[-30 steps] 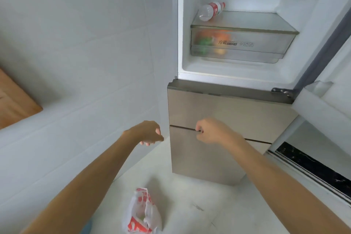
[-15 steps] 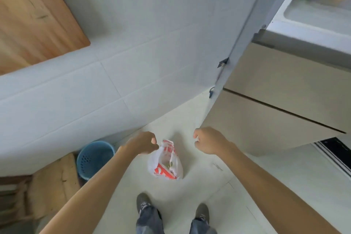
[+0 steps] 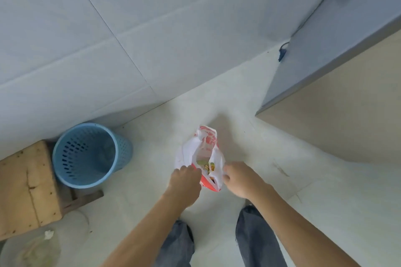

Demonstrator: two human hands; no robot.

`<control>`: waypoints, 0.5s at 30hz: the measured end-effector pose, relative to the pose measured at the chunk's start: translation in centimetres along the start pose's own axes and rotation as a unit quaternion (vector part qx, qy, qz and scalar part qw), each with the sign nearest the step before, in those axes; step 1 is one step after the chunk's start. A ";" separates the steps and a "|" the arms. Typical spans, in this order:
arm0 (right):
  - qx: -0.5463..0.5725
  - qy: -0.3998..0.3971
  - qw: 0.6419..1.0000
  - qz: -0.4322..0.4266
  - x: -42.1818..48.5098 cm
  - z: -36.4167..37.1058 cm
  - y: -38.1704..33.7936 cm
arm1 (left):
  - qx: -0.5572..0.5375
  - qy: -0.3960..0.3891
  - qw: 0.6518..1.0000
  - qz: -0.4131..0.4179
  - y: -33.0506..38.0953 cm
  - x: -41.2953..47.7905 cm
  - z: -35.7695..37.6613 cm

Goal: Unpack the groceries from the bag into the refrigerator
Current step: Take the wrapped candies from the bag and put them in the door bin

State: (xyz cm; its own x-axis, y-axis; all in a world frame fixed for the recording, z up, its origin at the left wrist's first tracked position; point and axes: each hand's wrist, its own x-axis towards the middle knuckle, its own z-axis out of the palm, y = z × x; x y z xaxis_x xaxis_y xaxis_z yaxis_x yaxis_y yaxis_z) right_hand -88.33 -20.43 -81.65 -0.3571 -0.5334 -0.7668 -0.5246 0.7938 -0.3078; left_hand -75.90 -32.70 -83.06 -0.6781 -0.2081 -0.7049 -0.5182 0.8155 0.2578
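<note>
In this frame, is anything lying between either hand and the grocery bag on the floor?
Nothing visible does. The left hand and the right hand are both at the mouth of the bag, which sits on the floor. The blue basket stands off to the left, apart from it.

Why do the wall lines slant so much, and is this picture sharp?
Head view: the wide-angle lens splays the wall tile joints; soft even light, no glare, faint shadow beyond the bag; left hand and right hand slightly blurred.
</note>
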 end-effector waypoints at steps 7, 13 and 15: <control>0.010 0.015 0.997 -0.072 16.7 14.5 5.4 | 0.108 0.016 0.992 0.069 -4.6 15.7 14.0; -0.095 -0.040 0.984 -0.146 23.5 22.7 9.0 | 0.125 -0.030 0.990 0.058 -6.0 22.7 23.2; -0.102 -0.037 0.985 -0.135 23.8 23.8 10.2 | 0.147 -0.040 0.988 0.030 -6.0 23.3 25.1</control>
State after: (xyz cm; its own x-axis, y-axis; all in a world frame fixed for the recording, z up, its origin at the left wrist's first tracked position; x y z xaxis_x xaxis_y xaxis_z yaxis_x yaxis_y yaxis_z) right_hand -83.82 -18.04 -116.47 -0.1312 -0.6880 -0.7138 -0.7398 0.5472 -0.3914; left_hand -75.46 -28.87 -117.64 -0.6535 -0.1204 -0.7473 -0.2968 0.9490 0.1067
